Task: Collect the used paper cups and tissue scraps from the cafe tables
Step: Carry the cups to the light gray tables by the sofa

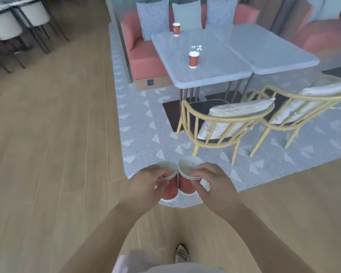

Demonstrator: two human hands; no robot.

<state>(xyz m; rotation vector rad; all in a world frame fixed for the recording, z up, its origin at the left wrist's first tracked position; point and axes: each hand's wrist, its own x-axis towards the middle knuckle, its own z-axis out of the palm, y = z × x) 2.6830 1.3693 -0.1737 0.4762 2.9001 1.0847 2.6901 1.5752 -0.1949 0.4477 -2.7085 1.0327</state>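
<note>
Now both hands each grip a red paper cup, left hand (146, 182) and right hand (215, 184), rims touching.

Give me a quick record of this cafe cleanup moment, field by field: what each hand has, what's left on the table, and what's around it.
left hand: holds a red paper cup
right hand: holds a second red cup, rim touching the first
table: pale top; near cup and far cup standing upright
tissue scrap: on the table between those cups
seating: two wooden chairs on the near side, red bench beyond
</note>
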